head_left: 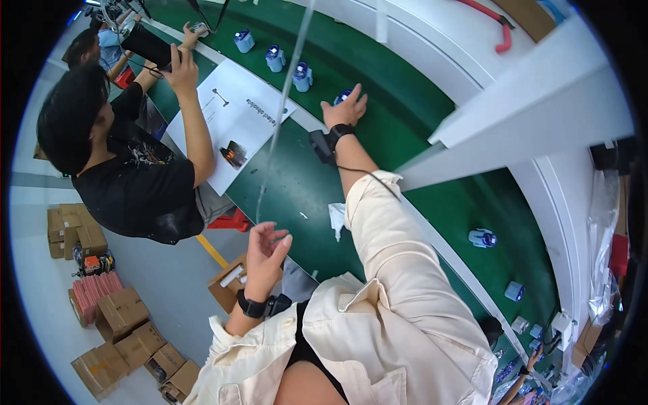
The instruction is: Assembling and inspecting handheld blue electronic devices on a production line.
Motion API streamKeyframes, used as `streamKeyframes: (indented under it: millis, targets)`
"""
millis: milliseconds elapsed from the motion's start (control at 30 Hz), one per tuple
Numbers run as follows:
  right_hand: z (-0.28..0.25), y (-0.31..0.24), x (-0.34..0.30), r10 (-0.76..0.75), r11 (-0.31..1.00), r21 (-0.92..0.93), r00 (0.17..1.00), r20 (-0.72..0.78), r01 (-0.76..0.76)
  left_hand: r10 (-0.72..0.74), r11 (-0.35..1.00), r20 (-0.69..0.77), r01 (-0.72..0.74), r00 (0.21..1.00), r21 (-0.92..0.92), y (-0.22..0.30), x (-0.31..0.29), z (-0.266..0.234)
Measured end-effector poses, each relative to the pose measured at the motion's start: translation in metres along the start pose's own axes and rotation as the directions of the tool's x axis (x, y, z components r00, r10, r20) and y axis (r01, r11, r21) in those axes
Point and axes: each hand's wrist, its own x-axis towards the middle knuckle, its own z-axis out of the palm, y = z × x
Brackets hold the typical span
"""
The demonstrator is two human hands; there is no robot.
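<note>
My right hand (345, 111) reaches far out over the green conveyor belt (398, 111), thumb and fingers spread around a small blue plastic housing (343, 96). The hand partly hides that housing, so whether they touch is unclear. Farther along the belt to the left stand similar blue housings with dark tops, the nearest being one upright housing (302, 77). My left hand (265, 256) hovers near the edge of the dark green worktable (297, 175), fingers loosely bent and apart, with nothing in it. Both wrists wear black straps with small devices.
To the left a co-worker in black (135, 175) holds up a dark object beside a large printed sheet (233, 121). A white metal post (499, 115) slants across the right. More housings (482, 237) sit on the belt there. Cardboard boxes (121, 314) stand on the floor.
</note>
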Motion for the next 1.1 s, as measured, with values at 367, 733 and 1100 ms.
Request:
streamKeyframes:
  millis: [367,733,1100]
  targets:
    - [-0.123,0.014,-0.059,-0.503,0.82,0.557,0.632,0.59,0.132,0.103,0.988,0.047,-0.108,0.994,0.112,-0.005,0.01,0.009]
    - [-0.391,0.005,-0.124,-0.768,0.636,0.754,0.223,0.6,0.165,0.032,0.999,0.79,0.012,0.612,-0.05,0.074,-0.027,0.056]
    - [-0.483,0.014,-0.154,-0.902,0.428,0.665,0.249,0.352,0.612,0.14,0.973,0.824,-0.232,0.549,-0.011,0.089,-0.098,0.071]
